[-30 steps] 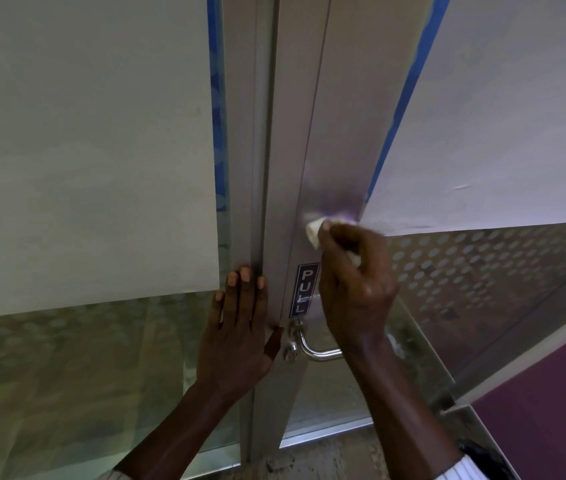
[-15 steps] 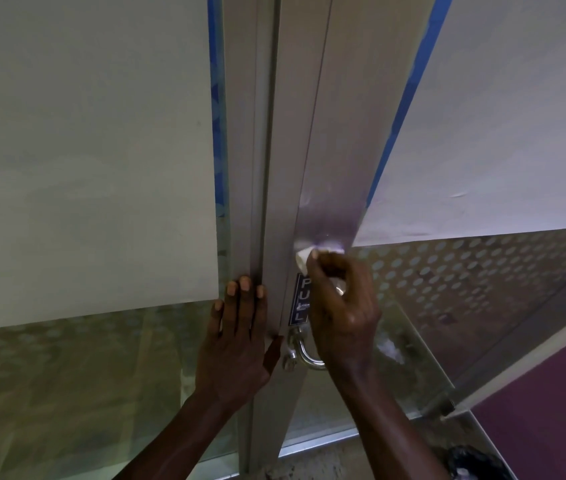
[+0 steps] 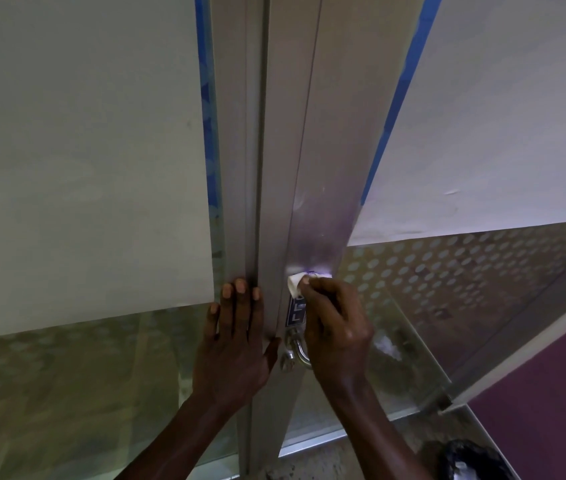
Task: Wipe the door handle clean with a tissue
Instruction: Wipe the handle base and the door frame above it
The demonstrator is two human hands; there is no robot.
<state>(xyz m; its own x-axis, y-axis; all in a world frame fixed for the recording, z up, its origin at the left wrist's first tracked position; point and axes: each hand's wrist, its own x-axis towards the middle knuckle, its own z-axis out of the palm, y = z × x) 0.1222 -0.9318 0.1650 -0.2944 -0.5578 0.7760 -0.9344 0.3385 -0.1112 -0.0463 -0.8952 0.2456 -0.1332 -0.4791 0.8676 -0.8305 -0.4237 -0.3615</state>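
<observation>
**Tissue pressed to door frame above the handle**

The curved metal door handle [image 3: 300, 351] is seen low on the aluminium door frame [image 3: 319, 168], partly hidden behind the right hand [image 3: 338, 329]. A folded white tissue [image 3: 294, 284] is pinched in that hand's fingertips and held against the frame, above a blue sign [image 3: 297, 311]. The left hand [image 3: 236, 344] is laid flat, fingers spread, on the neighbouring frame edge beside frosted glass [image 3: 80, 150].

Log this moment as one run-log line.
right hand: tissue pressed on door frame above handle | left hand: flat, bracing
</observation>
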